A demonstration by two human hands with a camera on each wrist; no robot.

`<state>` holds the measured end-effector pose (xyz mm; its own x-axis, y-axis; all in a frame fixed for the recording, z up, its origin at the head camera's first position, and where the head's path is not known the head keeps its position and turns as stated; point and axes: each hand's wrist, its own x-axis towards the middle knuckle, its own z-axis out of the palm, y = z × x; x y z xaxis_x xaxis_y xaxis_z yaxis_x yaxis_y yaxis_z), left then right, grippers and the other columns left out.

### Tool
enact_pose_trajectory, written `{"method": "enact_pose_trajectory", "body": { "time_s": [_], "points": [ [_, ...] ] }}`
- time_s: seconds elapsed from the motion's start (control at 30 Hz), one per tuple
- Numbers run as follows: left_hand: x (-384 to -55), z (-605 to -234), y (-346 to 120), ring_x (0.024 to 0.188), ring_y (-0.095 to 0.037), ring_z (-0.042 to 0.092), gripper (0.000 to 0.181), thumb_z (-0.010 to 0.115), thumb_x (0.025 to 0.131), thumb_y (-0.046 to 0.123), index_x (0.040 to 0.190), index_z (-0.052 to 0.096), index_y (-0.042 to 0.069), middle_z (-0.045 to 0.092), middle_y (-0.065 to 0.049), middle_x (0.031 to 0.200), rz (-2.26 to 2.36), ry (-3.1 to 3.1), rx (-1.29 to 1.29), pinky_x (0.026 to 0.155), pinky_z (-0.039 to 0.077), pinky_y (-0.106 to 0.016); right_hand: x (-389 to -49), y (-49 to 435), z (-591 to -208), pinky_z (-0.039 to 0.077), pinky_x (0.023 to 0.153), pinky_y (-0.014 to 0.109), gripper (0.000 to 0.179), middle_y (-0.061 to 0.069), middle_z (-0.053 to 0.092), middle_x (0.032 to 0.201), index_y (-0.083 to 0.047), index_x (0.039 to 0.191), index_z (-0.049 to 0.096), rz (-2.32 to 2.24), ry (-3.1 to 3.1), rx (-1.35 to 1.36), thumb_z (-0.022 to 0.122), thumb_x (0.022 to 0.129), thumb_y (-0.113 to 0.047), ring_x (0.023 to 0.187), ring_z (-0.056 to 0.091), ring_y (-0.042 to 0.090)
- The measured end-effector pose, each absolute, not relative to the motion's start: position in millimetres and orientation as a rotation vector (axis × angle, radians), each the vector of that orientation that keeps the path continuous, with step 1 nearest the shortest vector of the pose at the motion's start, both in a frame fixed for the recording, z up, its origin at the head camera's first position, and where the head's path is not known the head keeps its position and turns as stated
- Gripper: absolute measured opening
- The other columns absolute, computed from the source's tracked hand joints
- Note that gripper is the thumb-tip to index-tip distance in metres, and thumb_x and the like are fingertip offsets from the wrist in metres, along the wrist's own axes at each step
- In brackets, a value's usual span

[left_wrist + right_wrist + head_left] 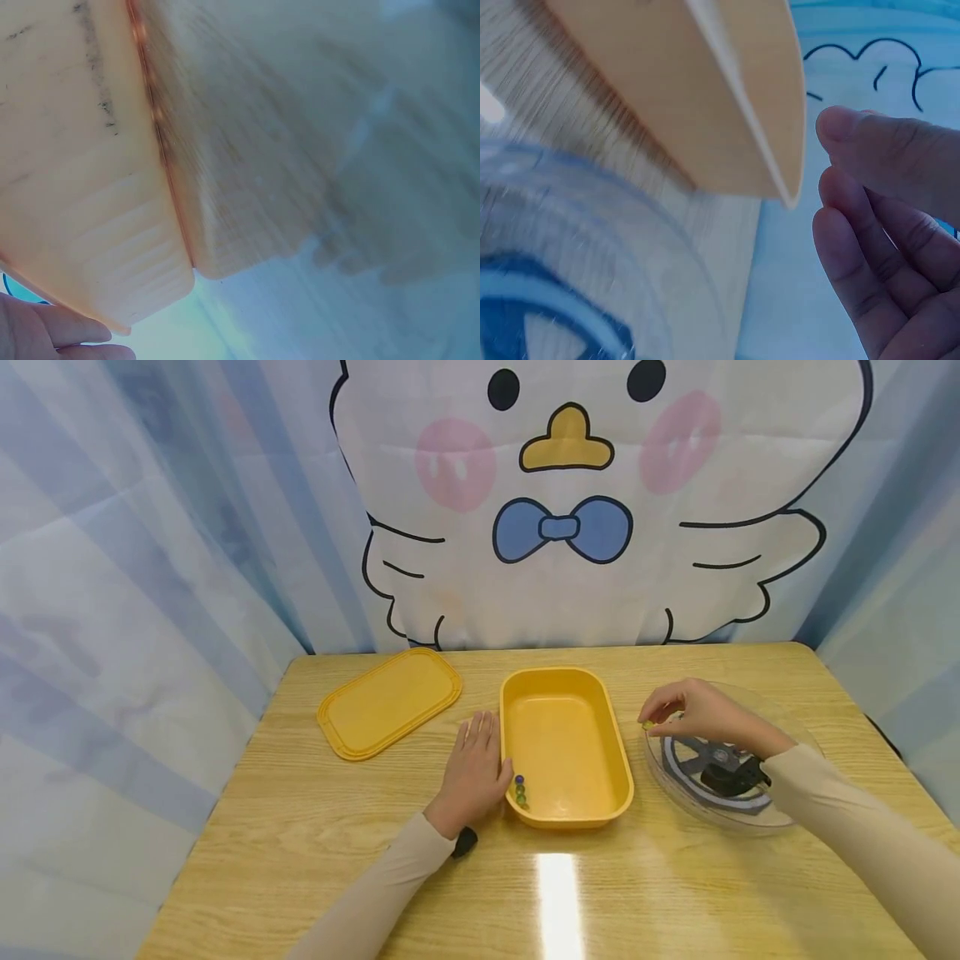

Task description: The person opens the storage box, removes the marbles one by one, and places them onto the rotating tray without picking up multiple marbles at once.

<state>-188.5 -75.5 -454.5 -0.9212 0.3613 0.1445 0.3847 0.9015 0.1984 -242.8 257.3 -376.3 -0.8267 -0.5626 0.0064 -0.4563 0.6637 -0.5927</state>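
Note:
A yellow rectangular bin (566, 752) stands on the table, with several small marbles (521, 789), blue and green, lined up in its near left corner. My left hand (472, 772) lies along the bin's left side, fingers straight and thumb at the rim. Over the far left edge of a clear round container (660, 777), my right hand (693, 710) pinches a small yellow marble (647, 725) between thumb and fingertips. In the right wrist view the fingers hide that marble. A grey wheel-like shape (682, 768) shows through the clear container.
A flat yellow lid (390, 703) lies on the wooden table (300, 852) to the left of the bin. Black wrist devices sit at both wrists. A printed curtain (285, 510) hangs behind the table and along its sides.

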Motion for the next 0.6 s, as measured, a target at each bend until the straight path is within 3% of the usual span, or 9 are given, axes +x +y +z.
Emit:
{"method": "enact_pose_trajectory", "body": {
  "time_s": [0.17,0.6],
  "points": [
    [-189,-456,-76,0.144,-0.032,0.020,0.061,0.041,0.097,0.028,0.146,0.025,-0.006,0.027,-0.022,0.152,-0.346,-2.958,-0.582,0.118,0.016,-0.046,-244,276,-388,0.054,0.070,0.020,0.012,0.005,0.069,0.095,-0.008,0.090,0.073,-0.944,2.704,-0.773,0.073,0.078,-0.005,0.077,0.062,0.001],
    [-190,-457,-76,0.144,-0.032,0.021,0.061,0.041,0.097,0.028,0.146,0.026,-0.006,0.028,-0.021,0.152,-0.343,-2.948,-0.582,0.118,0.016,-0.045,-248,307,-420,0.053,0.064,0.021,0.013,0.008,0.070,0.089,-0.003,0.091,0.073,-0.906,2.709,-0.702,0.072,0.078,-0.004,0.071,0.061,-0.001]
  ]
}}
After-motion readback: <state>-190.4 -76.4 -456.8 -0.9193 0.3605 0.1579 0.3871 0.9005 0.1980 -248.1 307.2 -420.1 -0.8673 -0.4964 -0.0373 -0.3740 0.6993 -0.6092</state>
